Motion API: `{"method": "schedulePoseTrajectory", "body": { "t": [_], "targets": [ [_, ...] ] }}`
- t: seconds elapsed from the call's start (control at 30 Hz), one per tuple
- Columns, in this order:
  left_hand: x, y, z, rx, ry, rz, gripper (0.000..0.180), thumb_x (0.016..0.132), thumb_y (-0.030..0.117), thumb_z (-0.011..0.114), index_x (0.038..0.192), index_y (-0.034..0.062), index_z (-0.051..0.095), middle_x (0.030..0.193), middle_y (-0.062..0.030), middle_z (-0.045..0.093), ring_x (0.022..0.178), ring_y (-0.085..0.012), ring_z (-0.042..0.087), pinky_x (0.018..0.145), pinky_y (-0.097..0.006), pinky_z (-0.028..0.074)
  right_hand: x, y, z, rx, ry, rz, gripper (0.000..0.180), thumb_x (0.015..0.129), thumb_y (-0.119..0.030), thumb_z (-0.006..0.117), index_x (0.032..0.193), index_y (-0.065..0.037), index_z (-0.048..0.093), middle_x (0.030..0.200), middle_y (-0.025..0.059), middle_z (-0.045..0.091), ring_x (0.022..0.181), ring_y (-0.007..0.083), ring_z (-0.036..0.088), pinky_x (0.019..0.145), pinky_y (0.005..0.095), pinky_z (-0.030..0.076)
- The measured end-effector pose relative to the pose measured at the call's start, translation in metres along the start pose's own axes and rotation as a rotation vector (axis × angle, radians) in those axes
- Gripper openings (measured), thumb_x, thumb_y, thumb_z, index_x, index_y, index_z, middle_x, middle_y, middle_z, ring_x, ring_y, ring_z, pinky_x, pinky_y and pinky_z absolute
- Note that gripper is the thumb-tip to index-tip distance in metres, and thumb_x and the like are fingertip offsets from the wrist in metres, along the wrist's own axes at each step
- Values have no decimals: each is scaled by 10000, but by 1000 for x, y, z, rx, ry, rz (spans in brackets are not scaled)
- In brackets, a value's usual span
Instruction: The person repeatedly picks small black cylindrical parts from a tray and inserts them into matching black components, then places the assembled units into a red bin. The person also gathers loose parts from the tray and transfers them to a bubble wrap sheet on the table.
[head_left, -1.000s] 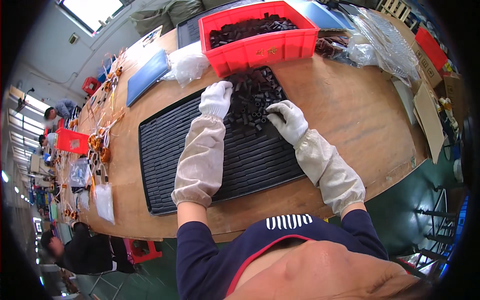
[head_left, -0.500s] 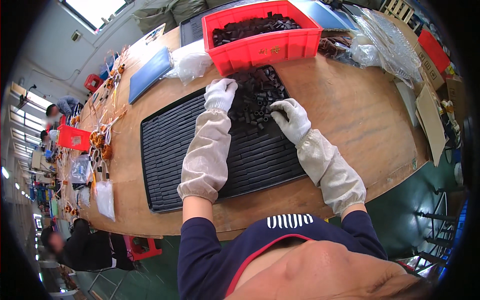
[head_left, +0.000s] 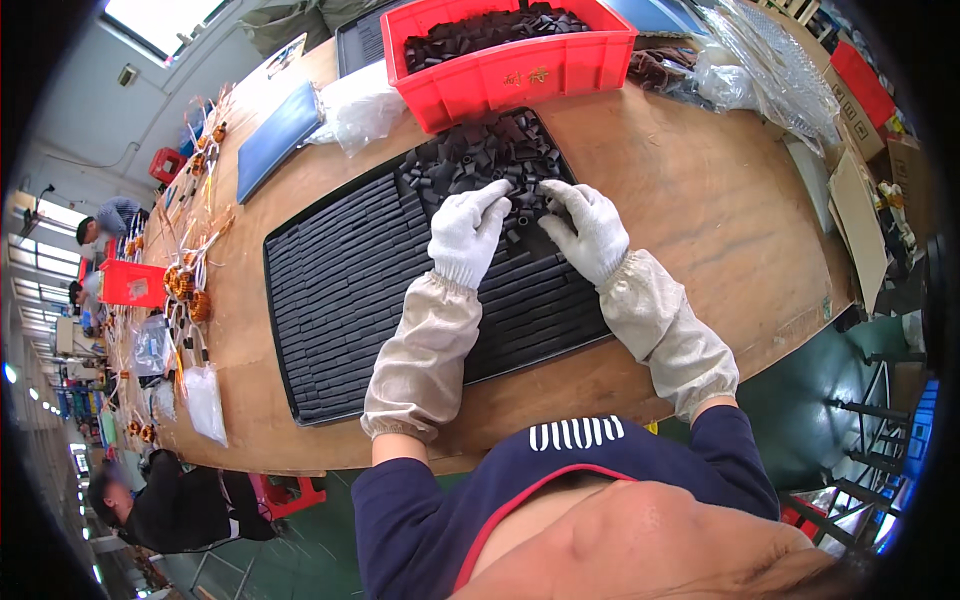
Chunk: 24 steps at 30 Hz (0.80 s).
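Observation:
A black tray (head_left: 285, 330) lies on the table, packed with rows of short black tubes (head_left: 350, 290). Loose black tubes (head_left: 480, 150) are heaped at its far right part. My left hand (head_left: 468, 235), in a white glove, is at the near edge of this heap, its fingertips pinched together; whether a tube is between them is hidden. Close to it on the right, my gloved right hand (head_left: 590, 235) reaches over the loose tubes with thumb and forefinger apart. Dark tubes show behind that gap, and none is plainly gripped.
Beyond the tray stands a red bin (head_left: 510, 75) full of black pieces. To its left are clear plastic bags (head_left: 365, 110) and a blue panel (head_left: 278, 145). Bubble wrap (head_left: 770, 75) and cardboard (head_left: 855, 225) lie at the right. Wired copper coils (head_left: 190, 285) line the left; several people sit beyond.
My left hand has come back from the tray's far side, nearer to me and to the right, beside the right hand. My right hand has shifted only slightly.

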<state>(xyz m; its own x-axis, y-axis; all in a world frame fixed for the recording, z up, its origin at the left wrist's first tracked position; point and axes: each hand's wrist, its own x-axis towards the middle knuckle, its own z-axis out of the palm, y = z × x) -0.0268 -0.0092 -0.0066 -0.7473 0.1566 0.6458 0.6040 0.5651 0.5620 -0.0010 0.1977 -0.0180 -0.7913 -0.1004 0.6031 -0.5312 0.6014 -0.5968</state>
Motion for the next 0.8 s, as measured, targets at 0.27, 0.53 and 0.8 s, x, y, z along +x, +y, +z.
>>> {"method": "schedulePoseTrajectory", "body": {
  "t": [0.27,0.53,0.8],
  "targets": [
    [-7,14,0,-61,-201,129,298,870,65,775,1167,93,765,934,-110,759,869,-268,712,777,-358,553,-2,6,-4,-21,55,-179,311,748,-27,785,1041,-123,748,907,95,692,840,317,679,751,437,540],
    [-12,19,-3,-758,-598,-552,379,985,158,715,1316,-11,640,1206,-73,717,1105,-113,645,995,-294,512,7,5,-17,-39,40,-436,367,612,-8,778,952,-143,739,854,71,677,747,308,669,629,424,527],
    [-10,25,-9,-684,-589,-658,348,980,172,711,1283,5,673,1167,-67,727,1049,-108,657,920,-266,517,1,5,-14,153,88,-170,299,774,66,764,1034,-76,726,984,130,689,938,335,683,834,410,553]
  ]
}}
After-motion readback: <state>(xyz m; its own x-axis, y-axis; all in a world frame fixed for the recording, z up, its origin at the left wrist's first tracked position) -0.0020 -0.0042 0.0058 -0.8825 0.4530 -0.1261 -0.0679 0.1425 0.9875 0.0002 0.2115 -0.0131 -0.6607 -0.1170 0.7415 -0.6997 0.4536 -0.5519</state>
